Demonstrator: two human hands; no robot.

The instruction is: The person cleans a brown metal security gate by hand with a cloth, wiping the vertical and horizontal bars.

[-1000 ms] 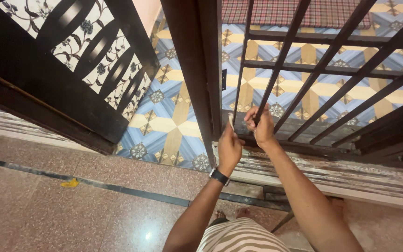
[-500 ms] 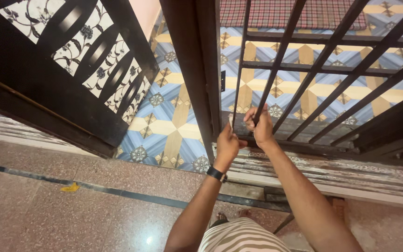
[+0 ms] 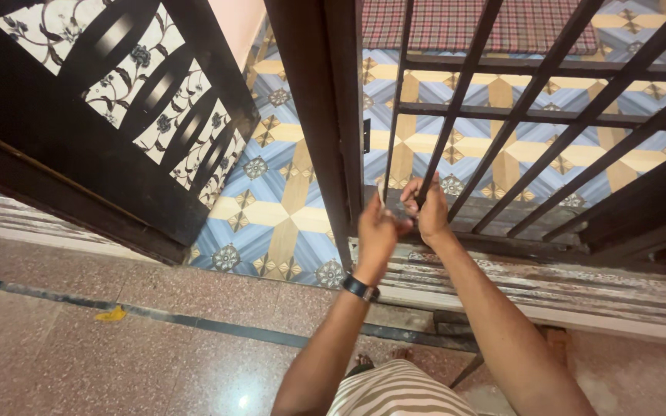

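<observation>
1. Left hand [image 3: 377,228]: raised against the lower part of the barred gate, fingers curled about a small pale object [image 3: 381,189] that shows above the thumb. What the object is cannot be made out. A dark wristwatch [image 3: 361,289] sits on the wrist.
2. Right hand [image 3: 428,209]: clenched round the foot of one slanting gate bar [image 3: 456,100], just beside the left hand, the two touching or nearly so.
3. Barred gate [image 3: 537,115]: dark metal, upright and cross bars, standing at the right of the doorway. Both hands are at its lower left corner, close above the bottom rail.
4. Door post [image 3: 325,115]: dark, upright, directly left of the hands.
5. Open door leaf [image 3: 79,131]: dark wood with curved slats over a floral-patterned panel, swung out at upper left, well apart from the hands.
6. Patterned floor [image 3: 271,208]: blue, cream and tan geometric tiles beyond the threshold.
7. Speckled stone floor [image 3: 79,354]: reddish, crossed by a dark inlaid strip. A small yellow scrap [image 3: 109,314] lies on the strip, far left of the person.
8. Checked cloth [image 3: 456,23]: red plaid, seen through the bars at the top.
9. Striped garment [image 3: 398,393]: at the bottom edge, between the forearms.
</observation>
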